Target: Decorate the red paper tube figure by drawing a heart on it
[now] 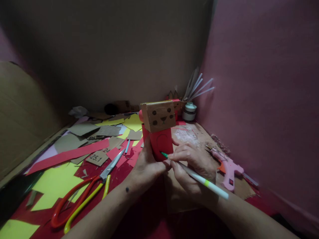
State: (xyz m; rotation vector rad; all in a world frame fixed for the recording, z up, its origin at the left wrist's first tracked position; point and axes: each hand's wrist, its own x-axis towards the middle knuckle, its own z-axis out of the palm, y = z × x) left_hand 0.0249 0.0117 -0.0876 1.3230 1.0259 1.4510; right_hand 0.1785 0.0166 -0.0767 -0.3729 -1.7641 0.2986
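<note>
A cardboard animal figure stands upright in the middle, with a brown box head [159, 117] bearing drawn eyes and a nose, and a red box body [165, 141]. My left hand [149, 161] is closed around the lower left side of that body. In my right hand [190, 162] I grip a white marker [211, 187] with a green tip. The tip touches the red front, where a thin curved outline shows. Part of the body's lower edge is hidden behind my fingers.
Red-and-yellow-handled scissors [104, 174] lie open on the left among paper and cardboard scraps [79, 127]. A pink glue gun [229, 167] rests at right near the wall. Behind it are a white-lidded jar [189, 111] and several glue sticks [203, 87].
</note>
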